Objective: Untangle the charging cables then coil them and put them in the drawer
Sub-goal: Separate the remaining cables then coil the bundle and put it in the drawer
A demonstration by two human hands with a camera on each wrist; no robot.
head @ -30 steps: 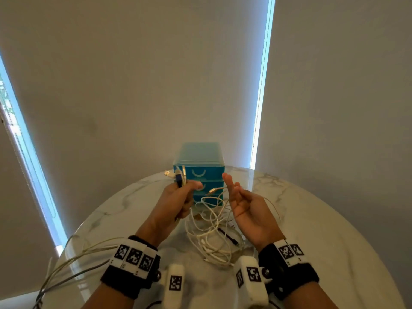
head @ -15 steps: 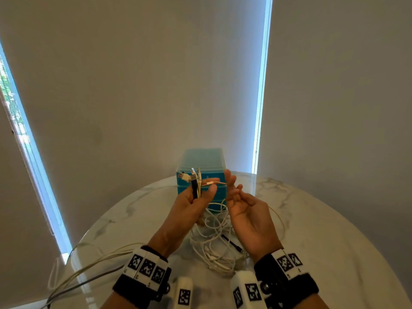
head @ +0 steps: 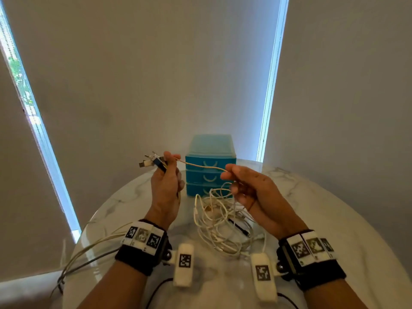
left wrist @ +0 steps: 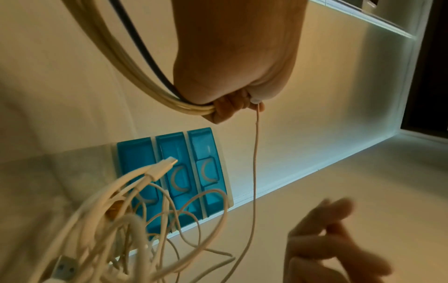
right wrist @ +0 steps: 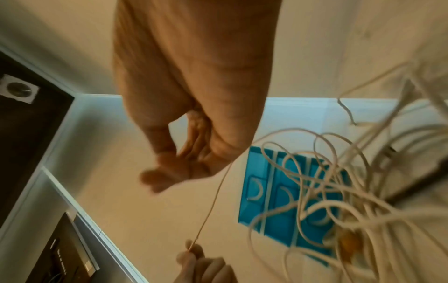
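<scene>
My left hand (head: pixel 170 162) is raised in front of the blue drawer unit (head: pixel 210 152) and grips a bunch of cable ends, their plugs (head: pixel 149 162) fanning out to the left. A thin beige cable (head: pixel 200 166) stretches from that fist to my right hand (head: pixel 230 177), whose curled fingers pinch it. In the left wrist view the fist (left wrist: pixel 230 109) clamps the cable bundle (left wrist: pixel 135 63) and the thin cable (left wrist: pixel 254 172). A tangle of white cables (head: pixel 218 221) lies on the marble table (head: pixel 323 219) below both hands. All three drawers look closed.
Several cables (head: pixel 89 248) trail from my left wrist side over the table's left edge. A black plug (head: pixel 238 227) lies in the tangle. The drawer unit stands at the table's far edge, against the wall and window blinds.
My hands have drawn apart: the left went left and up with the plugs, and the right slid rightward along the thin cable, now stretched between them.
</scene>
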